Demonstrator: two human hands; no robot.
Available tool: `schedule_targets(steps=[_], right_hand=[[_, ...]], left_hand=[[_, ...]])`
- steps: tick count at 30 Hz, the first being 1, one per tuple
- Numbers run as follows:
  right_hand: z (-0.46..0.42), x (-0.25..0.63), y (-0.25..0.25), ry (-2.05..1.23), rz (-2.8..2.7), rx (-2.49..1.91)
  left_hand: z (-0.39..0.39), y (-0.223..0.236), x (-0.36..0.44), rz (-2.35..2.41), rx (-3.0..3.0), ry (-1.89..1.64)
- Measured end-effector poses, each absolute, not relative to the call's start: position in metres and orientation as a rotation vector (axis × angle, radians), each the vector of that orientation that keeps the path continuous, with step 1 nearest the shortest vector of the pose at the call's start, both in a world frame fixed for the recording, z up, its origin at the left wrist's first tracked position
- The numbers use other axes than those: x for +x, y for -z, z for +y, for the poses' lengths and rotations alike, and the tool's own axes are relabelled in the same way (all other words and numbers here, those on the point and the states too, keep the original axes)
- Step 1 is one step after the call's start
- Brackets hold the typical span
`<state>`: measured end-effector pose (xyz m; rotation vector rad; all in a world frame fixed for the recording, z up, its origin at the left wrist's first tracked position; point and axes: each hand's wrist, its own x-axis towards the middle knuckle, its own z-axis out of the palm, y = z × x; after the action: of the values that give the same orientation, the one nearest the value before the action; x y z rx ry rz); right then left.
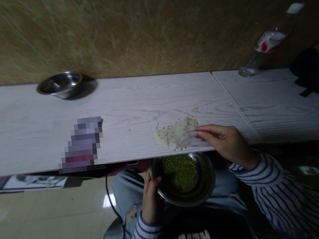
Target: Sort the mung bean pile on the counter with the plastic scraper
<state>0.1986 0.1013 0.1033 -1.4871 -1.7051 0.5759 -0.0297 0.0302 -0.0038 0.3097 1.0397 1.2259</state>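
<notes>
My left hand [152, 199] grips the left rim of a steel bowl [206, 191], thumb over the edge. Green beans [180, 172], likely mung beans, lie in this bowl, which is just below the table's front edge above my lap. A pinch of my right hand's [228, 142] thumb and fingers holds a clear, ridged plastic piece [193, 139]; its exact kind is hard to make out. That piece touches the right part of a heap of white rice-like grains [172, 132] with dark specks, spread on the table near its front edge.
The white wood-grain table [125, 100] runs along a marbled wall [137, 30]. An empty steel bowl [60, 86] stands at the back left, with a blurred-out flat item [81, 143] nearer. At the right are a clear bottle [270, 41] and dark fabric [315, 73]. A black cable [109, 194] hangs at the left.
</notes>
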Motion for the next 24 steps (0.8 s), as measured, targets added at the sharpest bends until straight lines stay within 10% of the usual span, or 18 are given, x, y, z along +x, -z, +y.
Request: schedule_targets(steps=[24], right_hand=[[0.092,0.222,-0.103,-0.594,-1.696,-1.517]], left_hand=[[0.031,0.000,-0.030,1.037,0.273,-1.230]])
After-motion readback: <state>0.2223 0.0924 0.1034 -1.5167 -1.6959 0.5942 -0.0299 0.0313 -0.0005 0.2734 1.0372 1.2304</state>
